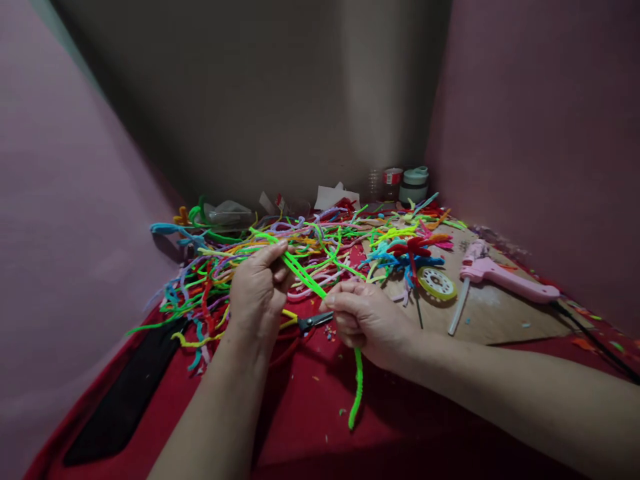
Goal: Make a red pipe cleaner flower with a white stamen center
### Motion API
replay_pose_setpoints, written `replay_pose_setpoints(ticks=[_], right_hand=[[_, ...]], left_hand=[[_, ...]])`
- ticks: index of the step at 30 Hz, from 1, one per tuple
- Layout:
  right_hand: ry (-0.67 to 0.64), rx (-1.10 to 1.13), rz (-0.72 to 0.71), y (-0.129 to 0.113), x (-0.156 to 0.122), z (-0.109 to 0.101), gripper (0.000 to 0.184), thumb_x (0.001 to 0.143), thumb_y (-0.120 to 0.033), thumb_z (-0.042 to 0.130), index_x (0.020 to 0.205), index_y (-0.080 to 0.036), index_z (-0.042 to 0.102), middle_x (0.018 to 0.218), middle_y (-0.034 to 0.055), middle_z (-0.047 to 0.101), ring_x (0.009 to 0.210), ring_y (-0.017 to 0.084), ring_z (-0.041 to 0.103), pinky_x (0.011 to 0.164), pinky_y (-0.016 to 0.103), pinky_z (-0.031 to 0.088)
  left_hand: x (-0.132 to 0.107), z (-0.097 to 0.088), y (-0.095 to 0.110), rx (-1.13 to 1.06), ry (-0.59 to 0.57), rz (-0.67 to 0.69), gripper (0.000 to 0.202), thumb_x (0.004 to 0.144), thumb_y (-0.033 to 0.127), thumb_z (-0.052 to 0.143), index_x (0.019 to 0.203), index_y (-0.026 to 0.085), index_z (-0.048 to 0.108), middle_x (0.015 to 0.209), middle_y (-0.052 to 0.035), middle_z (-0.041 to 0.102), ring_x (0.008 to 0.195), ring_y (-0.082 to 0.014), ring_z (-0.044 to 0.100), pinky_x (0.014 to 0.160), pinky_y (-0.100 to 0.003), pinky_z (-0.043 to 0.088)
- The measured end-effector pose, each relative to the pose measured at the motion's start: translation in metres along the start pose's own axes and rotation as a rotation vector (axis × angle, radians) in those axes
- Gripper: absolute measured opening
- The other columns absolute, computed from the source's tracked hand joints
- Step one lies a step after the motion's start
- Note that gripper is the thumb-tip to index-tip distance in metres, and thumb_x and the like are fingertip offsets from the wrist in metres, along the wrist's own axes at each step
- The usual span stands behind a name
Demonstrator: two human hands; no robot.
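A bright green pipe cleaner is stretched between my two hands, and it looks doubled along that stretch. My left hand pinches it near the upper left, with a short end poking out past the thumb. Lower and to the right, my right hand is closed on the other part, and a loose green end hangs down below the fist. Scissors with yellow handles lie on the cloth just behind and between the hands, their blades partly hidden by my right hand.
Behind my hands spreads a tangled heap of coloured pipe cleaners. To the right, a pink glue gun and a yellow-rimmed spool rest on brown cardboard. A black strip lies left on the red cloth. A lidded jar stands at the back.
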State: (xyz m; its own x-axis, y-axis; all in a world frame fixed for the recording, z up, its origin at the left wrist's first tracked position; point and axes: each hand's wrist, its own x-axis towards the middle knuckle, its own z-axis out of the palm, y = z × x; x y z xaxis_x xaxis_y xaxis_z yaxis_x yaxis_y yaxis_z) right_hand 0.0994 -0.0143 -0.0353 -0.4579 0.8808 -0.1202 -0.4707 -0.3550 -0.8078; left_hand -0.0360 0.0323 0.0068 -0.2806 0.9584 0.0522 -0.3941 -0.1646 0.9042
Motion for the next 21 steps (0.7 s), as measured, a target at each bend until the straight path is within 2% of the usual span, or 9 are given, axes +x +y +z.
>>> replay_pose_setpoints(ticks=[2,4,6,9,12,14,17,19,21], right_hand=[[-0.024,0.009,0.015,0.001,-0.002,0.001,0.014,0.066,-0.02,0.062,0.061,-0.018,0.05,0.038,-0.0121,0.027,0.034,0.003,0.015,0.034,0.02,0.008],[-0.032,0.017,0.0,-0.001,-0.002,0.0,0.014,0.066,-0.021,0.062,0.061,-0.018,0.05,0.039,-0.0118,0.028,0.034,0.002,0.015,0.034,0.02,0.008],[-0.028,0.028,-0.029,-0.005,-0.001,-0.001,0.014,0.067,-0.021,0.062,0.062,-0.017,0.05,0.039,-0.012,0.028,0.034,0.002,0.015,0.034,0.019,0.008],[-0.003,0.055,-0.065,-0.009,0.002,-0.004,0.015,0.067,-0.023,0.063,0.064,-0.017,0.05,0.039,-0.0121,0.029,0.034,0.002,0.015,0.034,0.018,0.007],[0.014,0.078,-0.078,-0.01,0.005,-0.008,0.016,0.068,-0.022,0.063,0.065,-0.018,0.048,0.04,-0.0116,0.032,0.034,0.002,0.015,0.034,0.018,0.008],[-0.016,0.079,-0.077,-0.01,0.006,-0.01,0.013,0.07,-0.022,0.062,0.066,-0.017,0.05,0.042,-0.0102,0.037,0.034,0.002,0.019,0.034,0.017,0.01],[-0.101,0.081,-0.059,-0.011,0.008,-0.012,0.009,0.072,-0.023,0.06,0.072,-0.014,0.057,0.046,-0.0058,0.048,0.036,0.003,0.03,0.036,0.017,0.02],[-0.118,0.082,-0.045,-0.012,0.008,-0.013,0.009,0.071,-0.022,0.059,0.073,-0.013,0.059,0.047,-0.0033,0.053,0.037,0.004,0.034,0.036,0.017,0.025],[-0.09,0.078,-0.05,-0.013,0.009,-0.013,0.007,0.071,-0.02,0.059,0.071,-0.013,0.058,0.046,-0.0023,0.055,0.035,0.004,0.035,0.036,0.017,0.026]], left_hand=[[0.002,-0.004,0.003,-0.023,0.035,0.038,0.015,0.061,0.009,0.064,0.052,0.013,0.052,0.042,0.0073,0.045,0.029,0.0002,0.026,0.029,-0.013,0.019],[0.001,-0.006,0.004,-0.015,0.002,0.037,0.016,0.062,0.013,0.067,0.053,0.013,0.054,0.04,0.0081,0.041,0.03,-0.0004,0.027,0.029,-0.013,0.021],[-0.001,-0.007,0.005,0.022,-0.115,-0.038,0.016,0.061,0.02,0.073,0.06,0.013,0.059,0.044,0.0061,0.047,0.033,-0.0018,0.034,0.032,-0.014,0.027],[-0.008,-0.006,0.003,0.167,-0.352,-0.228,0.023,0.057,0.026,0.078,0.064,0.012,0.062,0.048,0.0029,0.051,0.037,-0.004,0.04,0.035,-0.016,0.031],[-0.012,-0.004,-0.004,0.33,-0.472,-0.305,0.023,0.059,0.025,0.078,0.058,0.01,0.061,0.043,0.0028,0.047,0.036,-0.0036,0.039,0.034,-0.016,0.027],[-0.014,-0.003,-0.008,0.353,-0.467,-0.281,0.026,0.061,0.026,0.076,0.051,0.011,0.057,0.042,0.002,0.048,0.037,-0.0041,0.041,0.035,-0.016,0.028],[-0.015,-0.002,-0.01,0.309,-0.4,-0.228,0.03,0.061,0.026,0.076,0.048,0.012,0.052,0.04,0.0022,0.048,0.041,-0.0074,0.049,0.041,-0.017,0.036],[-0.015,-0.003,-0.009,0.292,-0.376,-0.205,0.03,0.062,0.026,0.075,0.049,0.013,0.052,0.039,0.0036,0.047,0.04,-0.0068,0.048,0.044,-0.018,0.039],[-0.015,-0.005,-0.008,0.334,-0.413,-0.202,0.029,0.064,0.026,0.074,0.05,0.013,0.053,0.042,0.0031,0.049,0.038,-0.0053,0.044,0.043,-0.018,0.037]])
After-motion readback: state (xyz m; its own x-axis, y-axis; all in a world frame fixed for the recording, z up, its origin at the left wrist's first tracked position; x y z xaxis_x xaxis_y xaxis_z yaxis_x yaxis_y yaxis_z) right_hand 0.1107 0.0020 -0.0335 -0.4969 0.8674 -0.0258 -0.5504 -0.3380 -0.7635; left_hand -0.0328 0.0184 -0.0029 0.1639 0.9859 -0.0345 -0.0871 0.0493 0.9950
